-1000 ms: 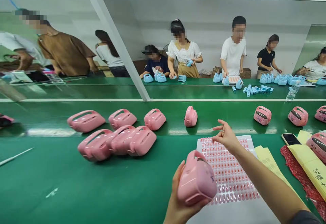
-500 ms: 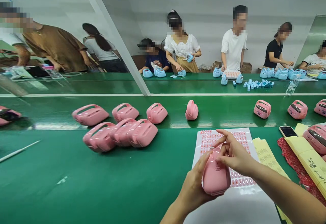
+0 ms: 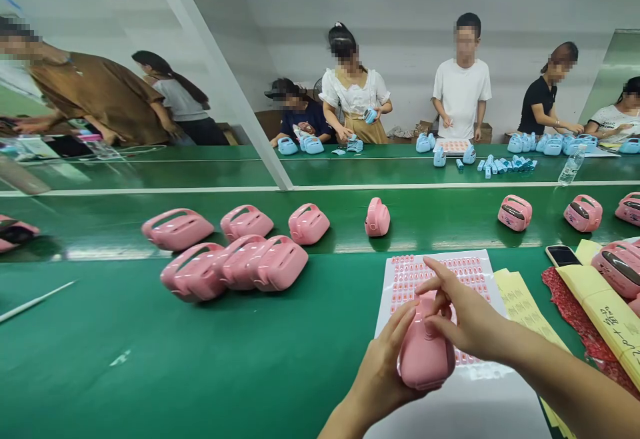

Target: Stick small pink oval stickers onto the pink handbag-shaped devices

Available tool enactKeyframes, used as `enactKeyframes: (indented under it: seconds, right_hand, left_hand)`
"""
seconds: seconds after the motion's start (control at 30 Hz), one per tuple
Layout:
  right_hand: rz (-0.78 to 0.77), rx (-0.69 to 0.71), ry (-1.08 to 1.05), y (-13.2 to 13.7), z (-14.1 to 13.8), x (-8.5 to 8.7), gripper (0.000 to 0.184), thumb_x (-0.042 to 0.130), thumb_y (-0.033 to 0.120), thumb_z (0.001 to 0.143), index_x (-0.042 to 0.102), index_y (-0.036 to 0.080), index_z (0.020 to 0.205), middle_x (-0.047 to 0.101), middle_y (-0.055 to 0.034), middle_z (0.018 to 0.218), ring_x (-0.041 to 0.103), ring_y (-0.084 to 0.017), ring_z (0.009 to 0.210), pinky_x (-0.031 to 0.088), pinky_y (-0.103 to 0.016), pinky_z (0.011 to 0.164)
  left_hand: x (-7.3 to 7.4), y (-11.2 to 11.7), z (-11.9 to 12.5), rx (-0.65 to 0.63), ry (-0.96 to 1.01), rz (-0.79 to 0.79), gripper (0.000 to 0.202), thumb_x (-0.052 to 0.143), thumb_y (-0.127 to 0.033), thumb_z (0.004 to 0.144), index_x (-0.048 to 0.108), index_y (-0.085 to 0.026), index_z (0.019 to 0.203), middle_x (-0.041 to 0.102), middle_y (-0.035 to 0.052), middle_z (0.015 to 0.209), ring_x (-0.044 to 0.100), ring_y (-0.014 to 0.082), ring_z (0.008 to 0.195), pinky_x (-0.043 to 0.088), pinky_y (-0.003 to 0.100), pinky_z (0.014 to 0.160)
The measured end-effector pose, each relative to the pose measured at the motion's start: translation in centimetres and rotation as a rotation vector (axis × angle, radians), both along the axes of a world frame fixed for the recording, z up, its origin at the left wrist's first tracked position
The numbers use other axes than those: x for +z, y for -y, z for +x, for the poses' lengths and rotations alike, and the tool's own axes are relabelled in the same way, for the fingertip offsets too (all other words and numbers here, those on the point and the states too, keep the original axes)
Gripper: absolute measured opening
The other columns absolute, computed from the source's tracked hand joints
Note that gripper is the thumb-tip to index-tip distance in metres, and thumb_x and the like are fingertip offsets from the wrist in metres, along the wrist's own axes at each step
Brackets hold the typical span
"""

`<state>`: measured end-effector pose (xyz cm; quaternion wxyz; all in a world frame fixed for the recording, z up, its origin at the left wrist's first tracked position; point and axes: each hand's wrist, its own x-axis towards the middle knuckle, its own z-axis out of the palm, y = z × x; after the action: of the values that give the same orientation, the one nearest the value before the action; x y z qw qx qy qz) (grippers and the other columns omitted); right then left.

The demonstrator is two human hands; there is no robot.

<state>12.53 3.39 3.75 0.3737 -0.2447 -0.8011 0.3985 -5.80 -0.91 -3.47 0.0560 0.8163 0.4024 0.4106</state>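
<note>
My left hand (image 3: 383, 369) is wrapped round a pink plastic casing (image 3: 425, 356), held above a white sheet of small pink stickers (image 3: 415, 272). My right hand (image 3: 463, 316) rests on the casing's top, thumb and fingertips pinched against it; whether a sticker is under them is hidden. The sheet lies flat on the green table (image 3: 200, 372) just beyond my hands.
Several pink casings (image 3: 235, 269) lie in a cluster at the left, with more (image 3: 377, 218) spaced along the green belt (image 3: 450, 222) behind. A phone (image 3: 563, 256), yellow papers (image 3: 520, 299) and a red cloth (image 3: 580, 319) sit at the right. Several people work on blue casings (image 3: 550, 144) at the far table.
My right hand came back from the sticker sheet onto the casing. My left hand turned the casing and lifted it up over the sheet.
</note>
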Motion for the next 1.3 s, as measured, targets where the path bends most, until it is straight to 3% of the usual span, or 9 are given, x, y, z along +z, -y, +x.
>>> enactKeyframes:
  seconds: [0.17,0.33,0.47,0.57,0.67,0.77,0.9,1.03,1.3]
  right_hand:
    - [0.380,0.006,0.111,1.4,0.4,-0.7,0.069,0.039,0.014,0.089,0.002,0.033,0.144,0.052,-0.0117,0.130,0.055,-0.024,0.112,0.047,-0.044,0.089]
    - [0.287,0.032,0.094,0.7,1.5,0.3,0.077,0.048,0.017,0.086,-0.001,0.031,0.144,0.037,-0.0132,0.142,0.048,-0.026,0.122,0.043,-0.046,0.095]
    - [0.091,0.086,0.022,-2.2,1.8,-0.7,0.077,0.050,0.015,0.083,0.004,0.029,0.143,0.026,-0.0135,0.147,0.035,-0.023,0.131,0.031,-0.048,0.103]
    - [-0.155,0.157,0.055,-4.0,0.9,-2.3,0.078,0.051,0.016,0.080,0.007,0.025,0.143,0.048,-0.0151,0.132,0.053,-0.021,0.112,0.044,-0.042,0.090]
    - [-0.277,0.124,0.141,-4.4,0.0,-3.6,0.072,0.046,0.012,0.080,0.013,0.024,0.143,0.065,-0.0031,0.090,0.059,-0.014,0.073,0.047,-0.030,0.069]
    - [-0.267,0.037,0.284,-4.0,-0.2,-3.9,0.070,0.046,0.013,0.080,0.018,0.024,0.143,0.051,0.0064,0.061,0.048,-0.012,0.057,0.039,-0.024,0.059]
    - [-0.242,0.005,0.407,-3.6,0.2,-3.6,0.072,0.045,0.016,0.081,0.012,0.024,0.144,0.043,0.0069,0.058,0.044,-0.013,0.057,0.035,-0.024,0.057]
    - [-0.289,-0.045,0.396,-3.9,0.1,-4.0,0.071,0.047,0.022,0.083,0.012,0.025,0.144,0.047,0.0053,0.062,0.047,-0.014,0.059,0.038,-0.025,0.060]
    - [-0.372,-0.157,0.315,-5.6,-0.3,-4.0,0.067,0.052,0.028,0.082,0.022,0.023,0.142,0.058,0.0034,0.067,0.051,-0.014,0.059,0.042,-0.027,0.062]
  left_hand:
    - [0.1,0.2,-0.4,-0.003,0.031,-0.089,0.096,0.078,-0.037,0.057,0.026,-0.040,0.138,0.044,0.0134,0.136,0.052,0.0359,0.115,0.047,0.048,0.087]
    - [-1.4,0.2,-0.7,0.043,0.092,-0.143,0.076,0.080,-0.037,0.050,0.052,-0.039,0.121,0.046,0.0103,0.132,0.054,0.0356,0.112,0.047,0.047,0.086]
    - [-2.6,0.6,-0.1,-0.050,0.155,-0.019,0.083,0.081,-0.040,0.049,0.047,-0.042,0.125,0.044,0.0119,0.133,0.053,0.0355,0.112,0.048,0.045,0.083]
    - [-1.9,1.3,0.7,-0.092,0.192,-0.054,0.079,0.080,-0.039,0.053,0.047,-0.041,0.124,0.044,0.0127,0.132,0.051,0.0357,0.115,0.046,0.046,0.085]
    - [-0.2,1.8,1.0,-0.115,0.214,-0.125,0.081,0.080,-0.041,0.054,0.044,-0.039,0.126,0.045,0.0129,0.131,0.047,0.0366,0.119,0.043,0.050,0.089]
    - [1.5,1.8,0.7,-0.132,0.199,-0.233,0.091,0.080,-0.044,0.050,0.038,-0.037,0.130,0.047,0.0133,0.131,0.045,0.0376,0.120,0.042,0.052,0.092]
    - [2.8,1.3,0.1,-0.152,0.184,-0.456,0.098,0.083,-0.041,0.044,0.038,-0.033,0.131,0.048,0.0126,0.130,0.050,0.0363,0.115,0.042,0.050,0.093]
    - [2.0,0.6,0.0,-0.203,0.433,-0.452,0.092,0.081,-0.042,0.047,0.039,-0.029,0.128,0.054,0.0113,0.119,0.057,0.0335,0.105,0.047,0.047,0.087]
    - [-2.1,-0.9,1.2,-0.198,0.944,-0.465,0.095,0.082,-0.050,0.044,0.041,-0.035,0.129,0.054,0.0076,0.125,0.055,0.0334,0.109,0.049,0.046,0.086]
